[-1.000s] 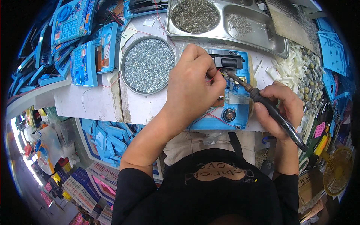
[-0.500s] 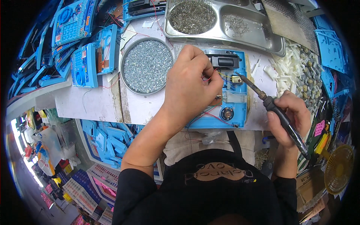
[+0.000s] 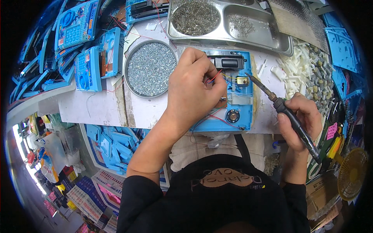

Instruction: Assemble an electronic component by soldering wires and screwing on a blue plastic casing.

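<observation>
A blue plastic casing (image 3: pixel 241 58) lies on the bench in front of me, its inner side up. Fitted in it are a black rectangular part (image 3: pixel 229 62), a small metal motor (image 3: pixel 242 80) and a round speaker (image 3: pixel 232 116). My left hand (image 3: pixel 196 83) is over the casing's left half, thumb and fingers pinched on thin wires (image 3: pixel 213 79), one red and one blue. It hides that side of the casing. My right hand (image 3: pixel 301 122) grips a black-handled soldering iron (image 3: pixel 294 122). The iron's tip points up and left, beside the motor; whether they touch I cannot tell.
Left of the casing stands a round tray of small screws (image 3: pixel 151 68). A metal compartment tray (image 3: pixel 229 40) with small metal parts is behind. White plastic pieces (image 3: pixel 295 72) heap at the right. Blue toy casings (image 3: pixel 75 29) pile at the left, and a yellow fan (image 3: pixel 352 174) is lower right.
The casing sits slightly further left in view, as do the trays. My left hand still pinches the wires, and the soldering iron's tip stays close to the motor.
</observation>
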A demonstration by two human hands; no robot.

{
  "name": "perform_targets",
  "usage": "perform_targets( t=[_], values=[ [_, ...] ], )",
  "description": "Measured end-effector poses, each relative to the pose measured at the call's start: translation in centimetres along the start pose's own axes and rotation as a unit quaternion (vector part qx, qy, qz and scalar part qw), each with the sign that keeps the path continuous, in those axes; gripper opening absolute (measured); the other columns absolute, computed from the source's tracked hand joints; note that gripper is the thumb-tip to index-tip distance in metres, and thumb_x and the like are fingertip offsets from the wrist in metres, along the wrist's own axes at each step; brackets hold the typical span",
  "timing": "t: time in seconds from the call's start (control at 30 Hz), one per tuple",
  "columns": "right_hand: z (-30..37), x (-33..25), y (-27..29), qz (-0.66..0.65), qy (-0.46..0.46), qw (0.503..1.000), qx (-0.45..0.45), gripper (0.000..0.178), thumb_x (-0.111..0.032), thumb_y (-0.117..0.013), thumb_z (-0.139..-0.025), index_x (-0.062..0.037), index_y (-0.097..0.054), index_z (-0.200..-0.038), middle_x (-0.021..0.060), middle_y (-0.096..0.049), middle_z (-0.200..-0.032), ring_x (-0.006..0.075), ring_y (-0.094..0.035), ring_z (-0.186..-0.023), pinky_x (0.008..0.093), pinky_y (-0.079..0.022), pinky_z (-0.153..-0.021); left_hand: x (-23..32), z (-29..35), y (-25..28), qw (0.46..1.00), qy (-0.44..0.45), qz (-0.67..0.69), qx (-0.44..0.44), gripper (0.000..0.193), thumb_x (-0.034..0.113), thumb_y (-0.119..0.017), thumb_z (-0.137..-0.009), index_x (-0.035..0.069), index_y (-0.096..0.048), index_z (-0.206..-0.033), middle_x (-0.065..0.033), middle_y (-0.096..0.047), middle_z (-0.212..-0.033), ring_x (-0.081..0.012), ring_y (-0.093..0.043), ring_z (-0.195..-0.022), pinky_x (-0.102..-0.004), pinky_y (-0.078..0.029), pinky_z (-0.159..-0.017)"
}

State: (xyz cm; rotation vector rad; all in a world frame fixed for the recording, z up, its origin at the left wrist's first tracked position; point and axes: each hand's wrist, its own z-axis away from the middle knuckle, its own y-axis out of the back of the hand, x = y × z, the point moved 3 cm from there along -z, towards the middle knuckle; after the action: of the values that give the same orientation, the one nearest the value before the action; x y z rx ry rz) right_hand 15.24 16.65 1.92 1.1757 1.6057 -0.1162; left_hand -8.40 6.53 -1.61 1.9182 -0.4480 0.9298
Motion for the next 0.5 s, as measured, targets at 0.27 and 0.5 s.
perform_targets(
  t=[0.27, 0.5],
  values=[
    [0.5, 0.2, 0.8, -0.006, -0.008, 1.000, 0.020, 0.033, -0.008, -0.082, -0.077, 0.0001, -0.065, -0.104, 0.0091, -0.065, -0.079, 0.0131, -0.056, -0.063, 0.0249, -0.041, -0.057, 1.6, 0.8, 0.5, 0.998, -0.065, -0.022, -0.014, 0.021, 0.006, -0.079, -0.074, 0.004, -0.064, -0.089, -0.0096, -0.057, -0.099, -0.0239, -0.063, -0.075, -0.0347, -0.053, -0.063],
    [2.7, 0.1, 1.7, -0.022, -0.138, 0.987, 0.079, 0.041, -0.006, -0.079, -0.086, 0.0035, -0.062, -0.122, 0.0098, -0.069, -0.105, 0.0155, -0.064, -0.087, 0.0261, -0.050, -0.080, 3.3, 1.6, -1.8, 0.970, -0.154, -0.075, -0.174, 0.016, 0.003, -0.075, -0.082, 0.007, -0.069, -0.097, -0.0060, -0.065, -0.097, -0.0266, -0.066, -0.082, -0.0376, -0.052, -0.067]
  ],
)
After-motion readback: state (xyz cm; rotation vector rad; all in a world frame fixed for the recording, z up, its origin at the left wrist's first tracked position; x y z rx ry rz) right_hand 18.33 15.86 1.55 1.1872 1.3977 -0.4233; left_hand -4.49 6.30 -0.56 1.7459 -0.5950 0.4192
